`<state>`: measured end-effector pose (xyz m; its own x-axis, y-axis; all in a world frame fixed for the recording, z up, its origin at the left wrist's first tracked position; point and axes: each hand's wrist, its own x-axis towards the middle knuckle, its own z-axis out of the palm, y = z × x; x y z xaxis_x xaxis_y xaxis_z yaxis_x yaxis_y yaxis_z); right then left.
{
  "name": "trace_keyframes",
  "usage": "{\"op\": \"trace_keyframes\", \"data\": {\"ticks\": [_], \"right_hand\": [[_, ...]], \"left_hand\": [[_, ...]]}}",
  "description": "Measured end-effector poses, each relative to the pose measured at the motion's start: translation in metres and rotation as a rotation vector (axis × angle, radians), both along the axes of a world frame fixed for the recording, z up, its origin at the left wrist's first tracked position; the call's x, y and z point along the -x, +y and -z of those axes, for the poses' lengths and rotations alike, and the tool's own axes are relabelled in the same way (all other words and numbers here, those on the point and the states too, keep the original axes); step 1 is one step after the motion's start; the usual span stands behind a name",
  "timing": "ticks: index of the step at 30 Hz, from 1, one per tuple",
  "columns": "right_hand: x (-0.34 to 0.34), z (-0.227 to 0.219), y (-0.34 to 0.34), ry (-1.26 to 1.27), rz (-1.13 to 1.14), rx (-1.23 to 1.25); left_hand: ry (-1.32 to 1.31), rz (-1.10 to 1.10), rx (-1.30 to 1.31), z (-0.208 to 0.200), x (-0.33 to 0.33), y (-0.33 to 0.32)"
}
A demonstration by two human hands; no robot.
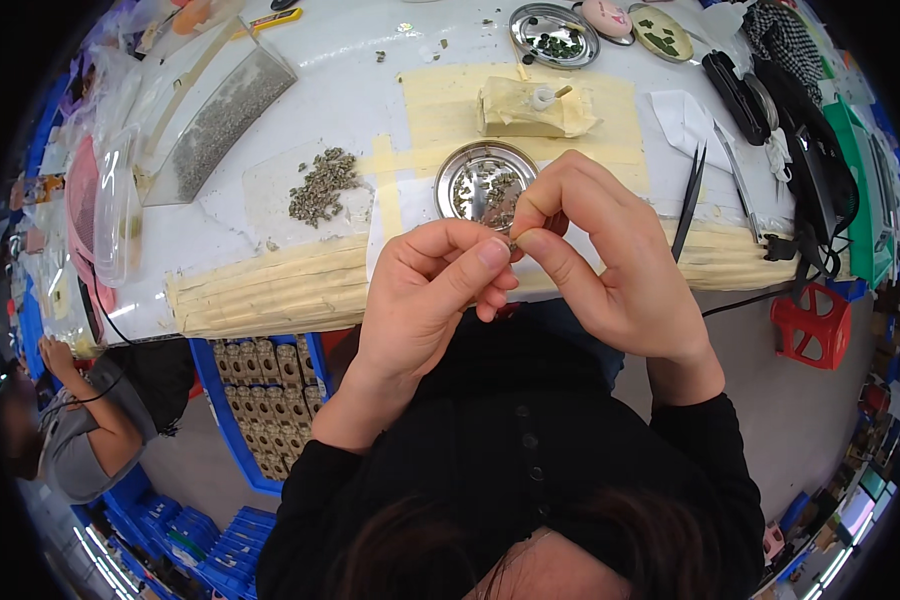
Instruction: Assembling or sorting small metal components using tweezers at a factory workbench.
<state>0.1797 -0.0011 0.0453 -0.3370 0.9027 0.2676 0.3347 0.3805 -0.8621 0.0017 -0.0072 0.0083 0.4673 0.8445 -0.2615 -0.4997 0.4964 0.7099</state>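
My left hand (432,285) and my right hand (610,262) meet over the table's near edge, thumbs and forefingers pinched together. Between the fingertips is a tiny dark piece (513,246), too small to name. Just beyond them sits a round metal dish (444,163) with small grey-green pieces scattered in it; my right hand hides part of it. To its left, a heap of small grey metal-looking pieces (322,187) lies on a clear sheet. Behind the dish stands a block wrapped in cream tape (510,110), with a white-tipped stick on top.
Black tweezers (689,205) and a silver pair of tweezers (736,182) lie at right. A clear bag of grey pieces (225,120) is at left. Farther back are a metal tray (519,30) and a yellowish dish (660,34). A blue crate (232,425) stands below the edge; another person (105,430) sits at left.
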Motion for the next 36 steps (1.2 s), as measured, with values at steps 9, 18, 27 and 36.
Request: {"op": "trace_keyframes", "data": {"ticks": [9, 18, 27, 36], "right_hand": [[-0.0034, -0.0011, -0.0003, -0.011, -0.03, 0.071], [-0.0036, 0.0001, -0.0005, 0.02, -0.033, 0.101], [-0.003, -0.0002, -0.0004, -0.007, -0.028, 0.071], [-0.0035, -0.0002, 0.0002, -0.034, -0.042, 0.047]], "left_hand": [[0.27, -0.131, -0.295, -0.0042, -0.0045, -0.0078], [0.26, -0.143, -0.303, -0.0047, -0.0048, -0.0087], [0.267, -0.129, -0.296, -0.0047, -0.0036, -0.008], [0.281, -0.123, -0.296, -0.0049, -0.0034, -0.0072]]}}
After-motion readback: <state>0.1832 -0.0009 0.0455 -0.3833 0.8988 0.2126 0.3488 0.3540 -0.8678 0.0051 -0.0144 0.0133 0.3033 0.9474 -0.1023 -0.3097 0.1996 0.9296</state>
